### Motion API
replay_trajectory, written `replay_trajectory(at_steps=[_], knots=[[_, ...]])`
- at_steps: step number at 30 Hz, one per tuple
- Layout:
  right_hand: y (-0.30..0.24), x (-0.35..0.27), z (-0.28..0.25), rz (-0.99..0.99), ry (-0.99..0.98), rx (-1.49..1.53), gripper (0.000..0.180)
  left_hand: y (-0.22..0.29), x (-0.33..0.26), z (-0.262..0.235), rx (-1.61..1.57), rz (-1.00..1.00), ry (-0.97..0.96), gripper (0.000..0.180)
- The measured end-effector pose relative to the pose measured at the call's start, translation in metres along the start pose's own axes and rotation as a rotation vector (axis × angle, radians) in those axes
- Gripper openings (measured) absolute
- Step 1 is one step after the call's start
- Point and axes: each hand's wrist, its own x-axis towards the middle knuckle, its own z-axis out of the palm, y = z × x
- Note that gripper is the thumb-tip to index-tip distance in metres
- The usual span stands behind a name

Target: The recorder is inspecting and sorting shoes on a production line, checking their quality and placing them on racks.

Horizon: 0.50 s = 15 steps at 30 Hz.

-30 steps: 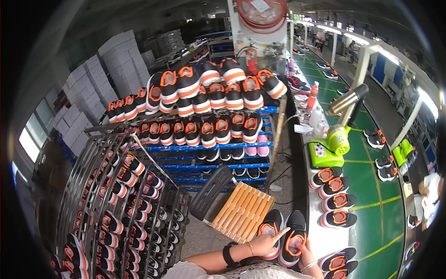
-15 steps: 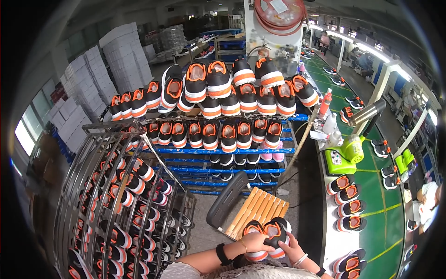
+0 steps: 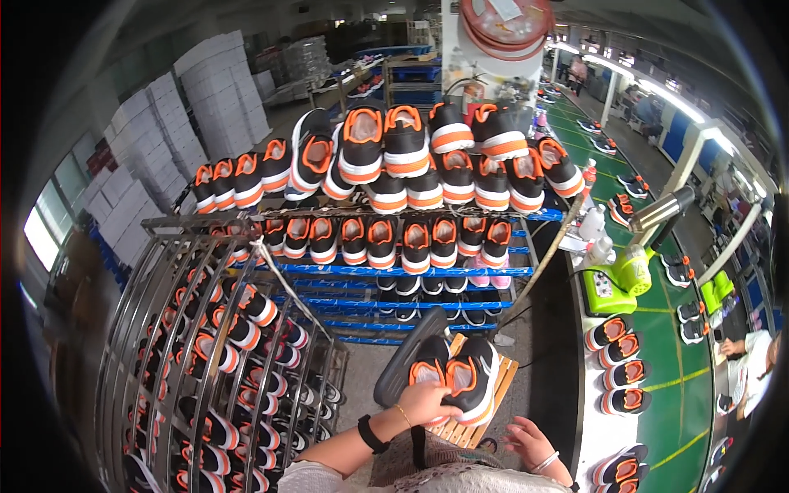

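Observation:
My left hand (image 3: 425, 403) is closed on a pair of sneakers (image 3: 477, 380), with the thumb at the heel of the right shoe. The shoes are black with orange collars, white and orange soles and pale stuffing inside. They are held side by side in front of a wooden slatted seat (image 3: 501, 380) and partly cover it. To the right of the pair and apart from it, my right hand (image 3: 530, 444) is open with nothing in it. Ahead of my hands, more such sneakers (image 3: 415, 242) line the blue-railed shelves of a rack.
At left stands a metal rack (image 3: 177, 353) full of sneakers. A black backrest (image 3: 403, 361) adjoins the seat. Along the right runs a green conveyor (image 3: 670, 390) beside a white ledge (image 3: 592, 427) with sneakers, a lime-green machine (image 3: 610, 289) and bottles (image 3: 590, 223). A person in white (image 3: 752, 361) is beyond.
The pair of sneakers has moved up and away from my body, carried by my left hand. My right hand has let go of the shoes and opened.

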Motion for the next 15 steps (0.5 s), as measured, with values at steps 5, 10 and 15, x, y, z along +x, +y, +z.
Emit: replay_trajectory(at_steps=[5,10,15], knots=[[-0.017,0.009,0.007,0.043,-0.047,-0.030,0.042,-0.007,-0.007,-0.043,0.068,-0.123,0.257,0.054],[-0.022,0.030,0.006,0.048,-0.111,-0.032,0.038,-0.011,-0.041,-0.095,0.183,-0.227,0.682,0.043],[-0.022,0.046,0.012,0.046,-0.217,-0.079,0.036,-0.012,-0.097,-0.178,0.485,-0.284,1.087,0.036]])
